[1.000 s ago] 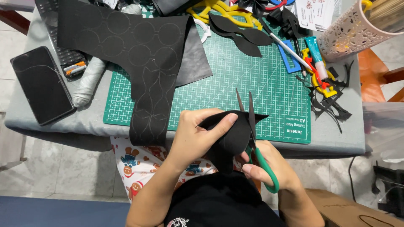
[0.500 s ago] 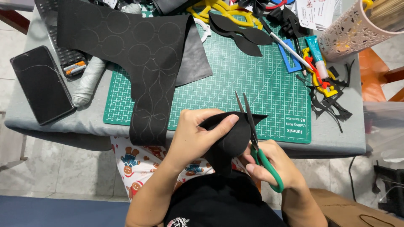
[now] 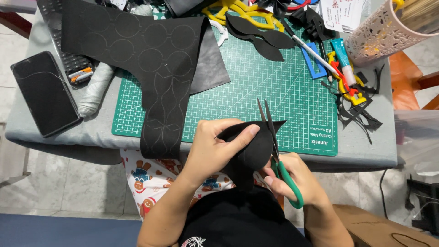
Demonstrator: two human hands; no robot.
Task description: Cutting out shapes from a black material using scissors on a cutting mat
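The right hand (image 3: 297,176) grips green-handled steel scissors (image 3: 276,151), blades slightly parted around a curved black foam piece (image 3: 254,148) pinched by the left hand (image 3: 215,146) over the green gridded cutting mat's (image 3: 274,87) near edge. Beyond lies a large black marked sheet (image 3: 151,50).

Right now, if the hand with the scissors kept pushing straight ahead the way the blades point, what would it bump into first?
The right hand aims the green-handled scissors up across the green cutting mat. Beyond the black piece being cut, the mat looks bare until the black cutout shapes at its far edge, probably first, though height is unclear.
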